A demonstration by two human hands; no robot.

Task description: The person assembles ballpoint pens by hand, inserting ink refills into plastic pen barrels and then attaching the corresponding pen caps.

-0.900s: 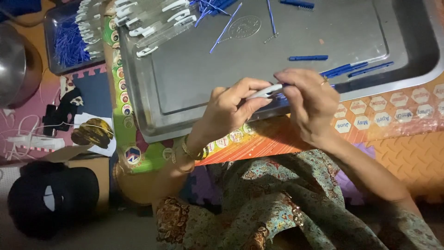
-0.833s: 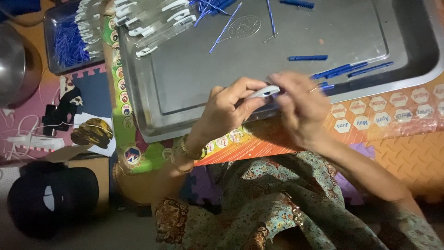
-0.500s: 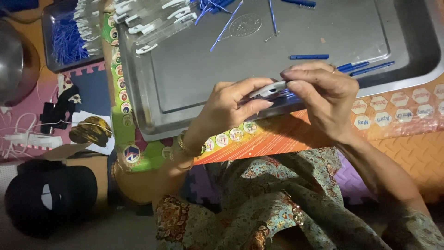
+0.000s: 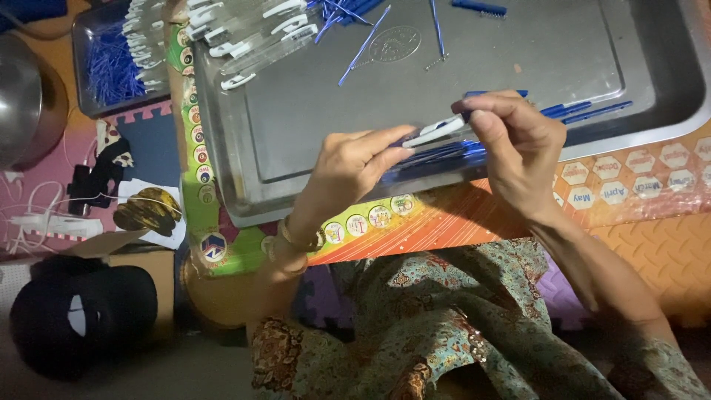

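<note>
Both hands are up over the near rim of the big steel tray [image 4: 237, 178], and everything hangs on that little pen piece [image 4: 437, 132] between them. It's a white, clear-bodied thing with some blue showing inside, lying almost level, its long axis running left to right and tipped slightly up towards the right. The left hand [image 4: 348, 167] has it from the left end, thumb and forefinger stretched out along it and pinched on the tip. The right hand [image 4: 518, 152] comes down on the other end from above, fingertips [image 4: 474, 112] bunched tight around it; both sets of fingers are closed on the piece, neither loose. The two hands look about equally close to it, one at each end, with the piece bridging the gap just above the tray's near wall.

Further into the tray, past the right hand, a few blue pen barrels [image 4: 585, 111] lie roughly parallel to the held piece. At the tray's far left corner sits a heap of clear white-tipped pen bodies [image 4: 244, 37], with thin blue refills [image 4: 363, 44] scattered beside them. Left of the tray, a smaller container [image 4: 81, 67] holds more blue refills. A patterned sleeve [image 4: 415, 341] shows on the near side of the tray.
</note>
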